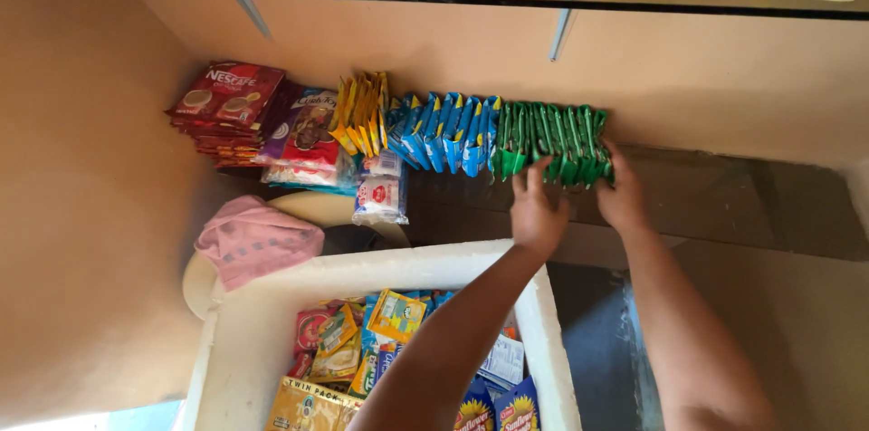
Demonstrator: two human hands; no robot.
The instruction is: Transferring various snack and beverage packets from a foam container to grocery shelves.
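Two bare hands are reaching up to a row of green sachets (552, 141) standing on edge on a shelf (724, 196), the row running left to right. The left hand (536, 214) is pressing its curled fingers against the row's front; the right hand (621, 196) is cupping its right end. The glossy foil packs are sitting just right of blue sachets (444, 130). Neither hand is lifting a sachet.

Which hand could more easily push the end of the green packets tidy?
Probably the right hand: it rests at the free right end of the green packets. The left hand sits nearer the row's middle, beside the blue packets.
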